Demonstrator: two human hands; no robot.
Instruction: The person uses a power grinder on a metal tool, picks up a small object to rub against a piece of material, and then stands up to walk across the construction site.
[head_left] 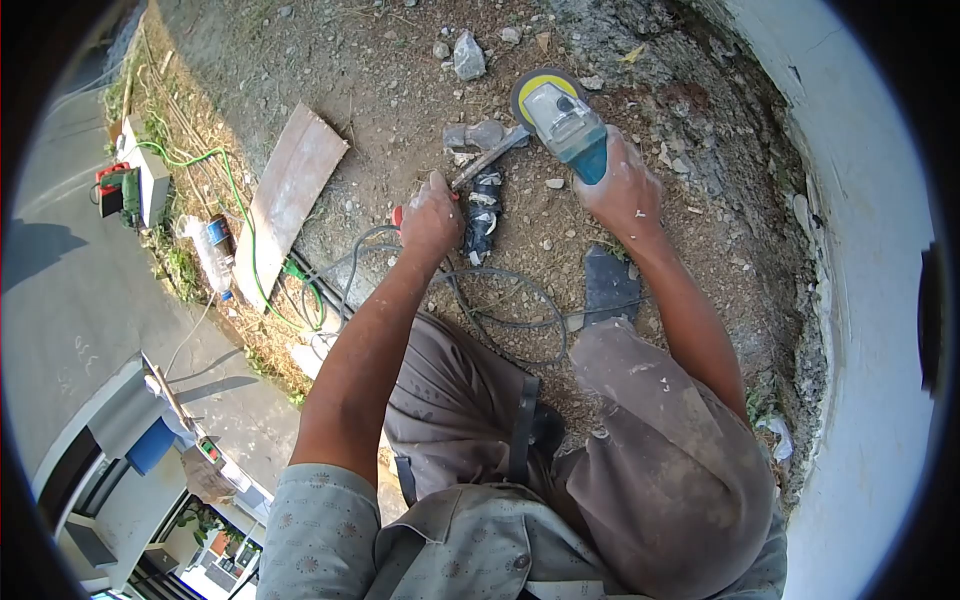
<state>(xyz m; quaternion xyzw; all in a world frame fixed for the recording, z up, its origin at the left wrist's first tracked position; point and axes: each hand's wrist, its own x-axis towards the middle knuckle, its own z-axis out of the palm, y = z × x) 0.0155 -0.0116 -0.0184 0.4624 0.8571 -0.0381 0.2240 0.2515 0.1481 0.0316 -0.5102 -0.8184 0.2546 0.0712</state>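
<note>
Now | right hand (625, 192) clamps grinder (563, 122), disc pointing away | left hand (430, 218) clamps wrench (488, 158)

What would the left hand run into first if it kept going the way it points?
Most likely the angle grinder held in the right hand: the left hand and its metal tool aim at the grinder's head, though depth is unclear.

My right hand (625, 190) covers the rear of the grinder (565, 125). My left hand (430, 215) hides the grip of the metal tool (488, 158). I can't read the label on the bottle (216, 240).
</note>
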